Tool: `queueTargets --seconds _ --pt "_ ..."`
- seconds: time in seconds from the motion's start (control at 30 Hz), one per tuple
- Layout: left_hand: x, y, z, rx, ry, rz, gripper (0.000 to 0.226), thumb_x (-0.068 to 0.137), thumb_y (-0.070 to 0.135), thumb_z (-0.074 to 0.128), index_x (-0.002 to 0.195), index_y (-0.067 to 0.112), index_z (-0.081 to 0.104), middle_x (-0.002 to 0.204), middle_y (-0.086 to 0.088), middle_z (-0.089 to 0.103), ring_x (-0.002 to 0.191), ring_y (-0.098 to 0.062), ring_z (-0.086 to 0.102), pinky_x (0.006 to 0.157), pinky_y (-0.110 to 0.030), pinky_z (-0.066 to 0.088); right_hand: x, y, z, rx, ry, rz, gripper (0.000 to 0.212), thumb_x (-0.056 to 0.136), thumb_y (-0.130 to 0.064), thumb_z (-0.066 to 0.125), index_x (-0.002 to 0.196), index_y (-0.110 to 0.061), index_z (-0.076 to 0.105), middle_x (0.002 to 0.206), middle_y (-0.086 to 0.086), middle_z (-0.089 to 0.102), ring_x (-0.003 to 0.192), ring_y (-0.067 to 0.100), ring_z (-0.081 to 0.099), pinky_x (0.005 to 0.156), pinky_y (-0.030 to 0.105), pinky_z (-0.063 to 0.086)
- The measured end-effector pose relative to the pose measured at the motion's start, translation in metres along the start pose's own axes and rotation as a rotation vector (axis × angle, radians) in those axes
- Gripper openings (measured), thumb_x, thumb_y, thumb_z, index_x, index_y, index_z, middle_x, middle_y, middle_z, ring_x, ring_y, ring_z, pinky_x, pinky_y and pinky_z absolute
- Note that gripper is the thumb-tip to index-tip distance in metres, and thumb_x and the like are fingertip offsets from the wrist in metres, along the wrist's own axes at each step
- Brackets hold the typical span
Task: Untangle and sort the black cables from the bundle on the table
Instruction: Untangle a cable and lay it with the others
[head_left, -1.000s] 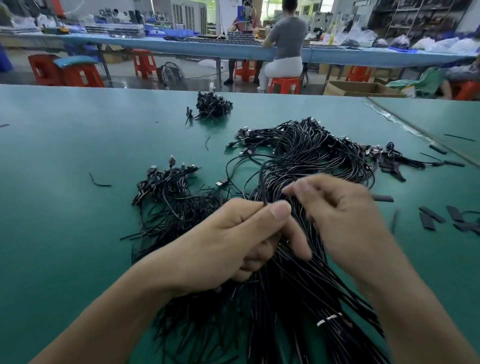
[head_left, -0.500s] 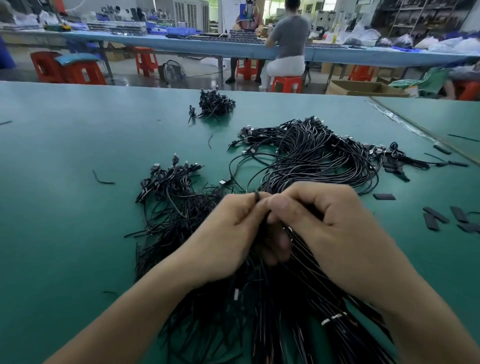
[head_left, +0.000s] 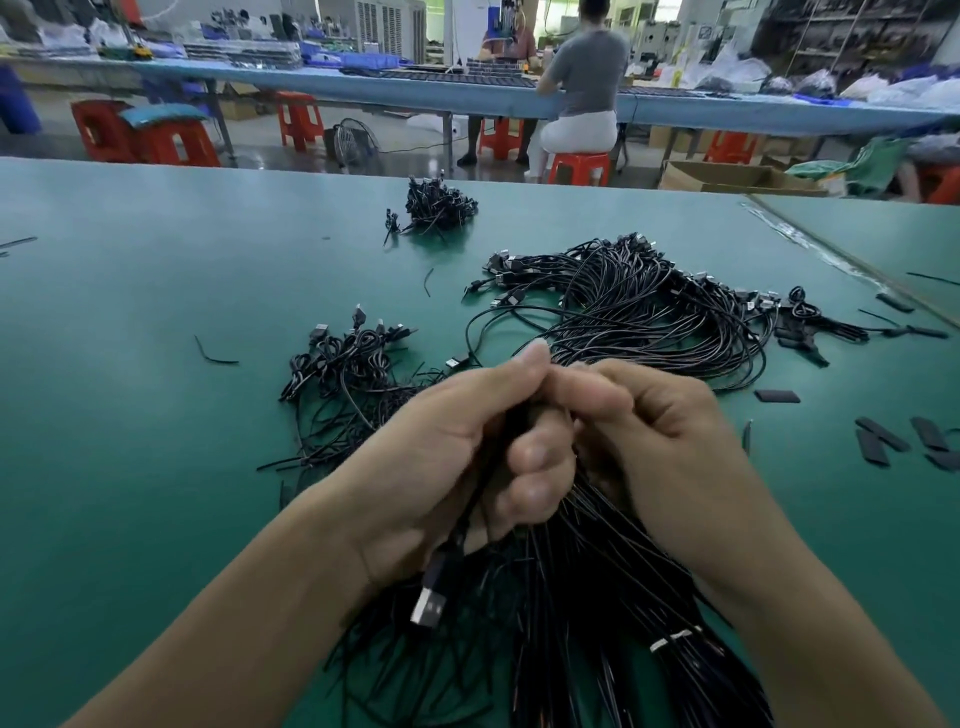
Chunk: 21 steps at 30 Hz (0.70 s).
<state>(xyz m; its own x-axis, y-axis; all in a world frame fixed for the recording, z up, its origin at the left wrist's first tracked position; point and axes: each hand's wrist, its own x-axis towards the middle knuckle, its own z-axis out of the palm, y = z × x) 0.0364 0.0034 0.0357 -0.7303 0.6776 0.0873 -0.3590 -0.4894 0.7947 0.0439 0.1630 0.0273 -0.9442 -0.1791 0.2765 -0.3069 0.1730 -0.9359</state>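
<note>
A big bundle of black cables (head_left: 613, 623) fans out on the green table (head_left: 130, 415) under my forearms. My left hand (head_left: 457, 457) grips one black cable whose USB plug (head_left: 429, 605) hangs below the palm. My right hand (head_left: 654, 431) is curled beside it, fingertips pinching cable strands where the two hands meet. A large looped heap of cables (head_left: 649, 312) lies just beyond the hands. A smaller tangle (head_left: 343, 358) sits to the left, and a small coiled pile (head_left: 436, 208) lies farther back.
Flat black strips (head_left: 883, 439) and another strip (head_left: 776, 396) lie at the right. Loose wire offcuts (head_left: 213, 356) lie at the left. The table's right edge (head_left: 831, 254) runs diagonally. A person on a red stool (head_left: 579, 166) sits at a far bench.
My hands have closed together over the bundle. A cable has slid through my left hand, so its USB plug now hangs below the palm.
</note>
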Motion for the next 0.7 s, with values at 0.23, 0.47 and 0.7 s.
queueTargets --seconds 0.23,0.47,0.7 --pt "0.011 -0.003 -0.024 0.067 0.37 0.372 0.042 0.095 0.034 0.047 0.113 0.005 0.071 0.112 -0.012 0.074 0.108 -0.025 0.071 0.088 -0.034 0.059 -0.008 -0.004 0.003 -0.483 -0.284 0.102 0.03 0.098 -0.037 0.053 0.07 -0.027 0.062 0.048 -0.005 0.048 0.043 0.009 0.039 0.045 0.031 0.038" --pt "0.005 -0.016 -0.013 0.833 0.345 0.044 0.055 0.107 0.028 0.038 0.061 0.024 0.068 0.052 0.008 0.062 0.044 -0.001 0.056 0.046 -0.011 0.045 -0.007 -0.017 -0.011 -0.438 -0.105 -0.085 0.024 0.09 -0.042 0.056 0.078 -0.027 0.07 0.068 -0.014 0.069 0.065 0.002 0.065 0.064 0.021 0.049" --pt "0.002 0.001 -0.014 0.084 0.078 -0.196 0.043 0.095 0.041 0.049 0.066 0.013 0.064 0.041 0.01 0.037 0.029 0.002 0.031 0.028 -0.013 0.028 -0.002 -0.01 -0.02 -0.358 0.149 -0.076 0.033 0.081 -0.055 0.06 0.073 -0.025 0.071 0.05 -0.008 0.048 0.048 0.003 0.039 0.046 0.023 0.032"
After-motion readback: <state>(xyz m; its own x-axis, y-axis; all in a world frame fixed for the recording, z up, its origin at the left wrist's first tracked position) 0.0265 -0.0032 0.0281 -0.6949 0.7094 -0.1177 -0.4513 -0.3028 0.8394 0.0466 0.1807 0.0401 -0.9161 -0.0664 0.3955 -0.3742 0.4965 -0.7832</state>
